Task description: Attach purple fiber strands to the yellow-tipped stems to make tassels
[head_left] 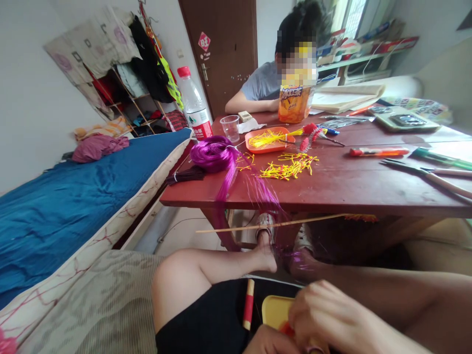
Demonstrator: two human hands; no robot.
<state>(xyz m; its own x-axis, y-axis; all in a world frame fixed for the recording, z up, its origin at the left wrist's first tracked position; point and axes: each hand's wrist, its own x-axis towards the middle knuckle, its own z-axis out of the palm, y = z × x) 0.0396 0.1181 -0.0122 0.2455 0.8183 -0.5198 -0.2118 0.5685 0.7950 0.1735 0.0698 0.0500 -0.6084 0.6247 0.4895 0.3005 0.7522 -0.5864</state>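
Observation:
At the bottom edge, my right hand [324,314] is closed, its fingers bent inward over the lap. Low beside it is my left hand [271,340], also closed and partly cut off by the frame. A small orange-red piece [286,328] shows between the hands; its kind and which fingers grip it are hidden. Partly behind the right hand lies a yellow tray [275,309] on the lap. A short wooden rod with a red band [248,305] rests left of the tray on the black shorts.
On the red table [332,189] are a purple fibre bundle [214,153], yellow stamen-like pieces [289,166], an orange dish [250,143], pliers [424,169] and a bottle [195,108]. A thin stick [265,225] crosses before the table edge. Another person [254,88] sits opposite.

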